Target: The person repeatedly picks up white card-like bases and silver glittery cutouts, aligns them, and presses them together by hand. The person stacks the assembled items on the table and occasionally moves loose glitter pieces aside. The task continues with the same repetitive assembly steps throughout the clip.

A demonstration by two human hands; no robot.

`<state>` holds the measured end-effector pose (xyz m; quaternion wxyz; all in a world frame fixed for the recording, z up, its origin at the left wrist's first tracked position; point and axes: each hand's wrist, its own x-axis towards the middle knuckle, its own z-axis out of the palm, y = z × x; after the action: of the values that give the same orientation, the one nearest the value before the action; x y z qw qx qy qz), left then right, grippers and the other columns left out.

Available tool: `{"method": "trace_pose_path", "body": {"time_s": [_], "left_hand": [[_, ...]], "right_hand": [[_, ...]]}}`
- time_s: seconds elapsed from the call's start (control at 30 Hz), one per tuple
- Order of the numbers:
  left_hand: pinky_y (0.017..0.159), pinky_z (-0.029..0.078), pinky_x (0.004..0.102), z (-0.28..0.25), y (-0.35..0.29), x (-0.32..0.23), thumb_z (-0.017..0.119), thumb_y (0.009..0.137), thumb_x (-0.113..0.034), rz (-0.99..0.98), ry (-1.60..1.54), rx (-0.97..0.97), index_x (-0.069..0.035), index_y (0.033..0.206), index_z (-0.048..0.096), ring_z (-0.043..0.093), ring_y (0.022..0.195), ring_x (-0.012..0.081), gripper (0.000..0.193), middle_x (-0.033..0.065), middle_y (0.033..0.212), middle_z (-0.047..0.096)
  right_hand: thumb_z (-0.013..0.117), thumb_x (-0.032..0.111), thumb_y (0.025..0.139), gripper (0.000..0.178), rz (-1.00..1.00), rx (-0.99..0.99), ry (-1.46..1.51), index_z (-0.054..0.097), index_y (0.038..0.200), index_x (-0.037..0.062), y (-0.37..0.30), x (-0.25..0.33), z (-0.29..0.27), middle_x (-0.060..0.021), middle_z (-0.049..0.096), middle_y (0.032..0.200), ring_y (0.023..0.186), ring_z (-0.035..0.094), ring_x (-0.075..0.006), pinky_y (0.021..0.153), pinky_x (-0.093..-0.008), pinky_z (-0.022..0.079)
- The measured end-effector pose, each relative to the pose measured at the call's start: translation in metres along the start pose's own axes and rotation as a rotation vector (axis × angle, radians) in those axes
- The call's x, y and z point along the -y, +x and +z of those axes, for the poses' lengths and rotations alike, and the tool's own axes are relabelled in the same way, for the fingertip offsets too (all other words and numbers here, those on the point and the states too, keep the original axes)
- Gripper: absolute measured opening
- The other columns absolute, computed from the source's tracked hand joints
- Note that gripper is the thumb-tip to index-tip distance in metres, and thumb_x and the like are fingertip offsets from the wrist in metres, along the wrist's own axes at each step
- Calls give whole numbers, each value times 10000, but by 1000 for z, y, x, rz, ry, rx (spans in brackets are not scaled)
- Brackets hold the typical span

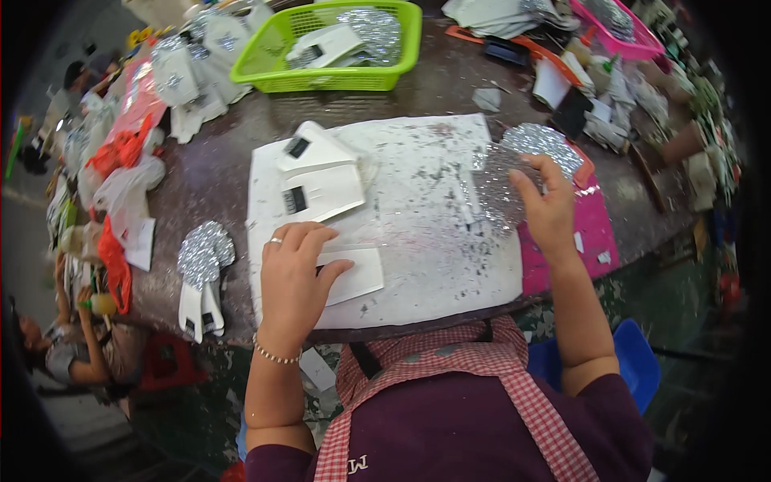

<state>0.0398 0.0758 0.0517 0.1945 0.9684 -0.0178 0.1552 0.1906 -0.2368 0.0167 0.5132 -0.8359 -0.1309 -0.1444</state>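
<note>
Between the thumb and fingers of my right hand [550, 201] is a thin, see-through silver glittery piece [499, 189], held over the right part of a paint-flecked white sheet [434, 265]. My left hand [295, 269] rests on a flat white piece [357, 277] near the sheet's front edge, its thumb apart from the fingers. Just beyond it lie two more white pieces [341, 191], each with a small black patch. A rounded stack of silver glitter pieces [542, 145] sits to the far right of the sheet, beside my right hand.
A green plastic basket [321, 82] with white and silver pieces stands at the back. At left are a silver-and-white bundle [205, 253] and plastic bags [132, 189]. A magenta sheet [590, 233] lies at right, near piled clutter [610, 104]. Another person [88, 345] sits at far left.
</note>
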Motion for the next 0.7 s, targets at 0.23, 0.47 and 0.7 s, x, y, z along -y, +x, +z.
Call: {"method": "trace_pose_path", "body": {"time_s": [0.23,0.47,0.7], "left_hand": [[821,538,367,41,23,-71,764,898,-125,80,-546,71,-32,1121,706,689,964,265,248,114,1067,739],[737,488,253,88,62,-96,671,1017,-179,-241,-1257,136,-3,1084,673,607,843,82,188,10,911,695],[701,408,195,58,33,-69,666,1030,-186,-407,-1555,321,-12,998,675,502,783,13,177,-46,866,635]], "right_hand": [[669,106,1013,144,134,104,263,622,1112,11,-8,8,-19,-23,684,1043,938,610,-64,851,-233,488],[675,65,996,252,429,146,1004,575,1214,-11,-31,19,-18,-93,713,1119,1010,684,-140,923,-292,550],[778,93,861,548,-293,146,27,560,1356,5,-53,65,-11,-174,497,1486,1322,544,-330,1078,-435,478]]}}
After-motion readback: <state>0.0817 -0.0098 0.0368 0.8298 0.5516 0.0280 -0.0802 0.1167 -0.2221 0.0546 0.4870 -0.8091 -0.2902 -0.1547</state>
